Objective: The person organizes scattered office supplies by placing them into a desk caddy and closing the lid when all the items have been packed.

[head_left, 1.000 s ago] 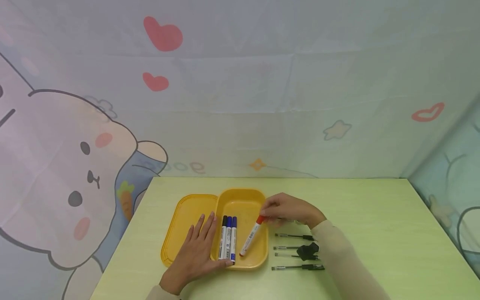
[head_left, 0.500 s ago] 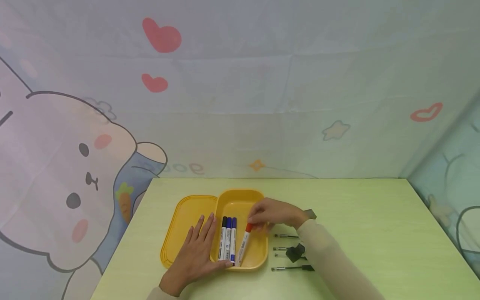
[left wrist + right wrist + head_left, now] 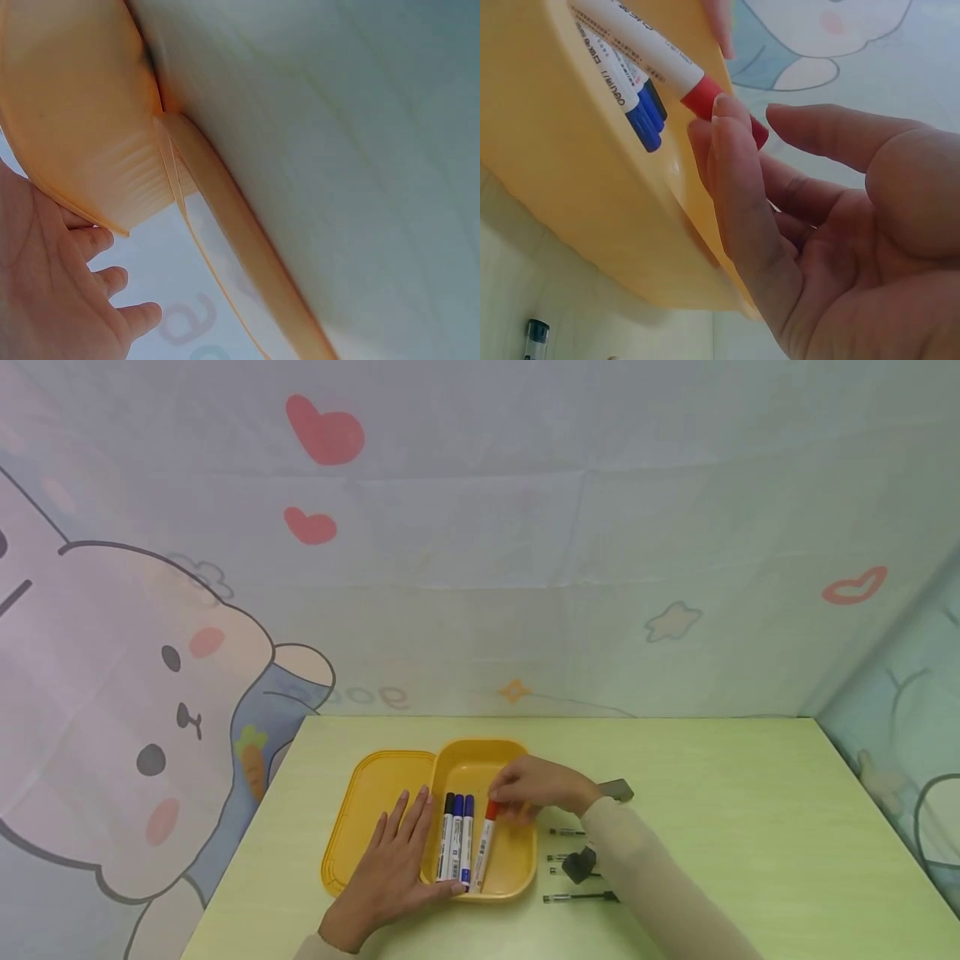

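A whiteboard marker with a red cap (image 3: 487,843) slants inside the yellow plastic box (image 3: 517,881). My right hand (image 3: 543,783) reaches over the box's right side, fingertips and thumb at the marker's red cap (image 3: 709,97). Left of it, two blue-capped markers (image 3: 462,843) and a black-capped marker (image 3: 446,843) lie side by side in the box. My left hand (image 3: 393,868) rests along the box's left rim with fingers straight and spread, its thumb at the near edge. In the left wrist view, the fingers (image 3: 94,240) show beside the box's outer wall (image 3: 75,112).
A yellow lid (image 3: 375,793) lies left of the box, partly under my left hand. Several black pens (image 3: 570,897) lie in a column to the right, partly behind my right forearm and wrist camera (image 3: 579,864). A grey block (image 3: 618,790) sits past my right wrist.
My right hand has moved left and brought the red-capped marker closer to the other markers, turning it nearly parallel to them. My left hand has stayed in place.
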### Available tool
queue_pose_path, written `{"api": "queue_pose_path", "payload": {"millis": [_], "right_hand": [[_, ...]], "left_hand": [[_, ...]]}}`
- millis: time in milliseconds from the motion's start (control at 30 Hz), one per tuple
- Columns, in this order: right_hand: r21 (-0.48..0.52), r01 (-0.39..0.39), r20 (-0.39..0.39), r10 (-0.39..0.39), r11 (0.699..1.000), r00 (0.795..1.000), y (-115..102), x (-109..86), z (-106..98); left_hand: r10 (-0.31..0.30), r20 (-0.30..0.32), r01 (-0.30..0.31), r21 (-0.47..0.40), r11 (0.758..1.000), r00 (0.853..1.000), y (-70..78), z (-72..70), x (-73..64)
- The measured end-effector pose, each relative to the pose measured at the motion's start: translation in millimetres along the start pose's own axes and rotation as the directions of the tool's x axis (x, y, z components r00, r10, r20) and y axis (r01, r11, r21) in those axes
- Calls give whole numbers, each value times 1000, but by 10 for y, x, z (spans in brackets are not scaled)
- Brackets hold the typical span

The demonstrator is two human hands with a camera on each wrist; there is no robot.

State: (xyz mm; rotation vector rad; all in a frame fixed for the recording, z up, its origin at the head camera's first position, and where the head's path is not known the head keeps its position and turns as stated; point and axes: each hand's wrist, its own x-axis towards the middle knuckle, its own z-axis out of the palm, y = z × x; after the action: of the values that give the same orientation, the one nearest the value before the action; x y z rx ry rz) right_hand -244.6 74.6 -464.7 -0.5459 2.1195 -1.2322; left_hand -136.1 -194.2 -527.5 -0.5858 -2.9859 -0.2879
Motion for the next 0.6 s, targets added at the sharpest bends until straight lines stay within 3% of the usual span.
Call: {"api": "queue_pose_path", "payload": {"millis": [600], "right_hand": [[-28, -5, -4, 5, 1000, 1000, -21, 74, 116]], "left_hand": [[10, -8, -10, 0, 1000, 1000, -6, -16, -9]]}}
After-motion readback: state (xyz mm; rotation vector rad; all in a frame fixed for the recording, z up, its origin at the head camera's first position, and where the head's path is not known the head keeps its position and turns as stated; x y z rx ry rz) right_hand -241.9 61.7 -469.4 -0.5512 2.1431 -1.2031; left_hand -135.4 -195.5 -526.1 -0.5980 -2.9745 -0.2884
